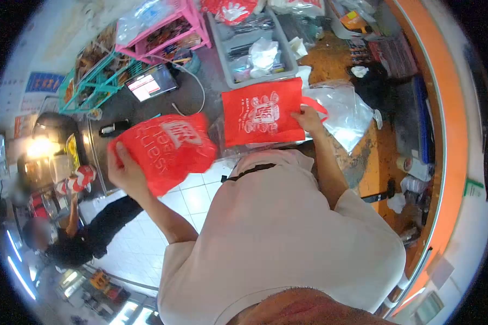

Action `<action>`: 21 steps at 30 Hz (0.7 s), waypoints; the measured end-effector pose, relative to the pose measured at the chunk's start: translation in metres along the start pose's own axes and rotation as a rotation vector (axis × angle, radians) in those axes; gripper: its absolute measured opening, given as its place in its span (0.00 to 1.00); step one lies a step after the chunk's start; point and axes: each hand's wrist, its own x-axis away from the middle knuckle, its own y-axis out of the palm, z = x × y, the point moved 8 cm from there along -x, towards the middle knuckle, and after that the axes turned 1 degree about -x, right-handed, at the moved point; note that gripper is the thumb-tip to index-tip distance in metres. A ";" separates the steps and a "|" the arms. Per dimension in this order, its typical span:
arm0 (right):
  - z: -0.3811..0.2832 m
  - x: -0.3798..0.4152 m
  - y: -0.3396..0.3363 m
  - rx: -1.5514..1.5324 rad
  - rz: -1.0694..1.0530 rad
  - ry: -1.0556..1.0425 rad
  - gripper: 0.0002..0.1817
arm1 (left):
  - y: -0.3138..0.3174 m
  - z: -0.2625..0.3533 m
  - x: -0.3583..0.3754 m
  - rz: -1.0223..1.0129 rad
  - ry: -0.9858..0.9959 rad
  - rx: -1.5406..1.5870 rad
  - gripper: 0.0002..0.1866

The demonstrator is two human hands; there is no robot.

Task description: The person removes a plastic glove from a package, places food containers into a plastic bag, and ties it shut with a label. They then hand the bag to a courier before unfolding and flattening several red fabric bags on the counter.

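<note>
My left hand (126, 170) is closed on a crumpled red carrier bag (171, 151) with white print, held up off the counter's front edge and slightly blurred. A second red carrier bag (244, 116), flat and with a white printed logo, lies at the counter's front. At its right side, beside the loop handle (315, 108), my right hand (309, 120) grips the bag with thumb and fingers. Clear plastic bags (341, 111) lie just right of that hand.
A grey bin (230, 67) with packets stands behind the flat bag. Left of it are a tablet (152, 84), a white cable (203, 86), a teal rack (95, 89) and a pink rack (203, 30). A person in dark clothes (100, 230) is at far left.
</note>
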 end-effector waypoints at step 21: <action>-0.183 0.104 -0.102 -0.933 0.006 -0.286 0.26 | 0.226 0.178 0.140 -1.054 -0.250 0.897 0.29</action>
